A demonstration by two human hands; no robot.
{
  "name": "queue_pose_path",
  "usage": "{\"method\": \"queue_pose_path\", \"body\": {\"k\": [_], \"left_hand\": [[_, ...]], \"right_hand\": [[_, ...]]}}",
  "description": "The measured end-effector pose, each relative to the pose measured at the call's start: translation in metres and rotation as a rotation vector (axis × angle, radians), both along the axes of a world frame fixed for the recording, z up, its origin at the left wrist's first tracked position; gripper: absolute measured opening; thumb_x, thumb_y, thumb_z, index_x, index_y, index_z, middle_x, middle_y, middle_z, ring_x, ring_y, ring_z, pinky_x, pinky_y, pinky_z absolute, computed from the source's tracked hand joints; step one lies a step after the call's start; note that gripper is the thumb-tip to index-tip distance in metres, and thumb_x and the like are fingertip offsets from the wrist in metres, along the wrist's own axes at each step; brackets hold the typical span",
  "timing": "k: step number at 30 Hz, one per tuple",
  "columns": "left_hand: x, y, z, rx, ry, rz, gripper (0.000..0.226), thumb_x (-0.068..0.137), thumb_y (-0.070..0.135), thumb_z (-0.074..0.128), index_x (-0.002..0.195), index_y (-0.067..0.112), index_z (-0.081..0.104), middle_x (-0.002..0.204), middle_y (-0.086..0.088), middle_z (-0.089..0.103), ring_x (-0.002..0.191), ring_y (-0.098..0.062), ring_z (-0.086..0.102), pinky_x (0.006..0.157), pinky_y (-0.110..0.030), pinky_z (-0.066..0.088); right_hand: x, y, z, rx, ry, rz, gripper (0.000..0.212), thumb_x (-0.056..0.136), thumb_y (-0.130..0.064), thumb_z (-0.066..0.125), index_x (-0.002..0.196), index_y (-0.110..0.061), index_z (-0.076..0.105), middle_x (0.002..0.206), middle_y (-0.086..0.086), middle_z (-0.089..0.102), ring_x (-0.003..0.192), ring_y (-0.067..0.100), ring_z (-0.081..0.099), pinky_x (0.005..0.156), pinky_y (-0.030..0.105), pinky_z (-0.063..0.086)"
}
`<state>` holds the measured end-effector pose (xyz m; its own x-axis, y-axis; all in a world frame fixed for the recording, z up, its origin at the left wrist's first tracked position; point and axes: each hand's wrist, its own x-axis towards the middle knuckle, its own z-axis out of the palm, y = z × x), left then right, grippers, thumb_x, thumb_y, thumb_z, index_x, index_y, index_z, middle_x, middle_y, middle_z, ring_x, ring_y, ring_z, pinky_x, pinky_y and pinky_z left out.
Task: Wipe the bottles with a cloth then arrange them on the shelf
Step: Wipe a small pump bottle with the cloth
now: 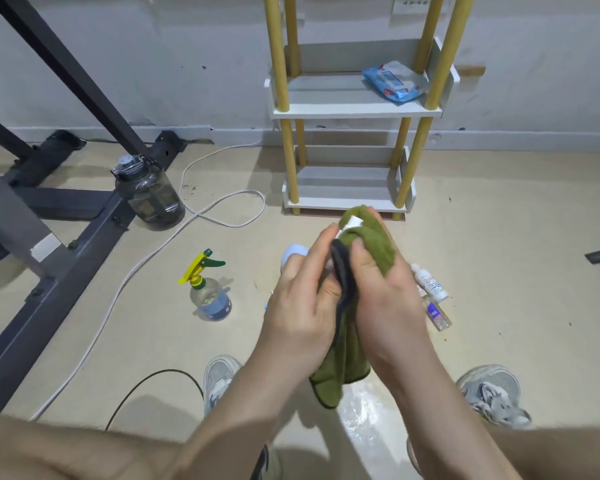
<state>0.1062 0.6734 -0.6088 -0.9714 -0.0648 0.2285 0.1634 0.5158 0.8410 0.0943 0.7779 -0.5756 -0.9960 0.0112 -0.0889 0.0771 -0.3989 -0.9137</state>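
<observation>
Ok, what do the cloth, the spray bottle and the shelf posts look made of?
Cloth: green, fuzzy nap, dark stitched edge, likely microfibre. Spray bottle: clear glossy plastic, liquid visible inside; yellow plastic trigger. Shelf posts: matte yellow cylinders, possibly painted wood; cannot tell surely.

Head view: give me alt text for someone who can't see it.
The left hand grips a white bottle, mostly hidden, and the right hand grips a green cloth wrapped round it. A spray bottle stands and two small bottles lie on the floor; the shelf beyond holds a blue packet.
</observation>
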Motion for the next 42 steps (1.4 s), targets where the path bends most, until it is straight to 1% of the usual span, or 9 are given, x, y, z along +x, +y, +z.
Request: {"method": "queue_pose_path", "body": {"k": [3, 6, 13, 15, 21, 26, 32, 35, 42], "left_hand": [[0.010, 0.008, 0.004, -0.238, 0.220, -0.067, 0.030, 0.099, 0.031, 0.041, 0.123, 0.020, 0.055, 0.097, -0.004, 0.064, 0.088, -0.026, 0.062, 0.074, -0.043, 0.052], [0.016, 0.007, 0.010, -0.160, 0.126, -0.068, 0.021, 0.092, 0.041, 0.054, 0.111, 0.037, 0.046, 0.081, 0.010, 0.065, 0.070, -0.014, 0.062, 0.063, -0.032, 0.049], [0.012, -0.006, 0.040, 1.251, -0.652, -0.153, 0.029, 0.086, 0.036, 0.056, 0.104, 0.016, 0.048, 0.066, -0.015, 0.050, 0.033, -0.012, 0.037, 0.029, -0.011, 0.026], [0.008, -0.006, 0.038, 1.130, -0.594, -0.128, 0.029, 0.087, 0.037, 0.058, 0.102, 0.016, 0.048, 0.065, -0.016, 0.051, 0.035, -0.015, 0.037, 0.032, -0.013, 0.027], [0.021, 0.002, 0.010, -0.248, 0.062, -0.096, 0.030, 0.084, 0.053, 0.055, 0.090, 0.033, 0.033, 0.058, 0.016, 0.041, 0.055, -0.015, 0.041, 0.052, -0.026, 0.031], [0.017, 0.004, 0.034, 0.561, -0.394, -0.245, 0.028, 0.089, 0.042, 0.063, 0.088, 0.024, 0.042, 0.064, -0.009, 0.058, 0.040, -0.020, 0.044, 0.041, -0.023, 0.034], [0.010, -0.002, 0.031, 0.622, -0.286, -0.146, 0.028, 0.093, 0.034, 0.063, 0.101, 0.015, 0.044, 0.077, -0.012, 0.066, 0.052, -0.022, 0.056, 0.049, -0.025, 0.046], [0.009, -0.004, 0.025, 0.597, -0.240, -0.180, 0.034, 0.086, 0.031, 0.064, 0.114, 0.019, 0.051, 0.083, -0.007, 0.062, 0.068, -0.021, 0.059, 0.067, -0.030, 0.051], [0.001, 0.003, 0.038, 0.776, -0.167, 0.056, 0.009, 0.076, 0.016, 0.068, 0.083, 0.013, 0.064, 0.067, 0.001, 0.061, 0.057, -0.013, 0.055, 0.052, -0.022, 0.048]], "right_hand": [[-0.006, -0.004, 0.000, 0.008, 0.000, -0.142, 0.028, 0.100, -0.003, 0.051, 0.122, -0.019, 0.059, 0.080, -0.009, 0.070, 0.076, 0.008, 0.066, 0.073, 0.020, 0.053], [-0.010, 0.000, -0.003, -0.161, -0.153, -0.234, 0.015, 0.099, -0.005, 0.053, 0.104, 0.001, 0.065, 0.073, 0.009, 0.063, 0.067, 0.023, 0.062, 0.064, 0.032, 0.054], [-0.023, 0.031, -0.009, -0.279, 0.044, 0.393, 0.038, 0.082, -0.010, 0.068, 0.120, -0.011, 0.064, 0.089, 0.010, 0.071, 0.066, 0.023, 0.067, 0.066, 0.033, 0.058], [-0.017, 0.022, -0.007, -0.195, -0.013, 0.250, 0.012, 0.091, -0.006, 0.061, 0.103, -0.006, 0.060, 0.066, 0.006, 0.065, 0.044, 0.018, 0.056, 0.047, 0.027, 0.050], [-0.017, 0.014, 0.000, -0.156, -0.250, -0.180, 0.027, 0.100, -0.014, 0.053, 0.077, -0.001, 0.059, 0.058, 0.003, 0.060, 0.046, 0.016, 0.056, 0.046, 0.024, 0.047], [-0.024, 0.032, 0.009, -0.286, -0.284, -0.093, 0.030, 0.099, -0.022, 0.055, 0.085, 0.001, 0.067, 0.085, 0.023, 0.068, 0.069, 0.030, 0.066, 0.064, 0.039, 0.057], [-0.015, 0.027, 0.005, -0.440, -0.268, 0.081, 0.058, 0.093, -0.039, 0.055, 0.129, 0.008, 0.057, 0.122, 0.030, 0.061, 0.101, 0.045, 0.061, 0.084, 0.055, 0.048], [-0.012, 0.028, 0.000, -0.414, -0.211, 0.194, 0.053, 0.089, -0.026, 0.054, 0.128, 0.010, 0.055, 0.108, 0.030, 0.062, 0.091, 0.042, 0.059, 0.070, 0.047, 0.048], [-0.001, 0.014, -0.015, -0.309, -0.119, 0.185, 0.041, 0.079, 0.000, 0.066, 0.120, 0.008, 0.063, 0.098, 0.021, 0.071, 0.078, 0.030, 0.067, 0.070, 0.036, 0.058]]}}
